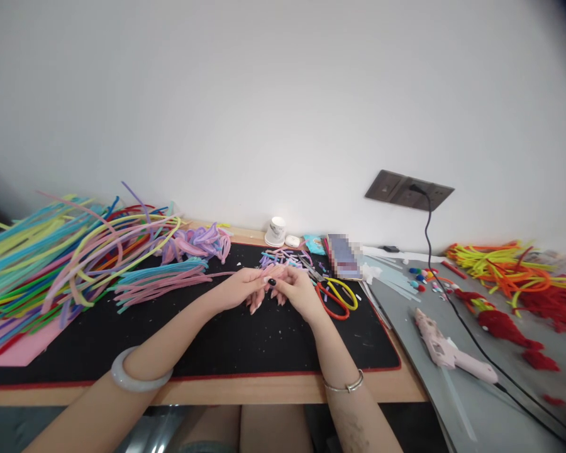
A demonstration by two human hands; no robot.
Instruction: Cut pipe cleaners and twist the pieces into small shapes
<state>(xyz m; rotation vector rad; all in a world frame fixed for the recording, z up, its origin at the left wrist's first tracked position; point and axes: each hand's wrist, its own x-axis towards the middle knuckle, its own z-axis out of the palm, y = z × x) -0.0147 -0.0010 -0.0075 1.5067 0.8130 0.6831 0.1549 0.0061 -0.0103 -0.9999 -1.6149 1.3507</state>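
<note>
My left hand (246,288) and my right hand (296,290) meet over the black mat (273,352), both with fingers closed. Between the fingertips they pinch a pink pipe cleaner (272,272), mostly covered by the fingers. Just behind the hands lies a heap of short purple, pink and blue pipe cleaner pieces (283,256). Scissors with red and yellow handles (336,298) rest beside my right hand. To the left of my left hand lie a bundle of pink pipe cleaners (163,286) and a row of blue ones (170,269).
A large pile of coloured pipe cleaners (75,251) covers the left side, near twisted purple-pink shapes (200,242). At the back stand a white cup (276,231) and a phone (343,255). A corded pink glue gun (453,352) lies on the grey surface (405,327) at right.
</note>
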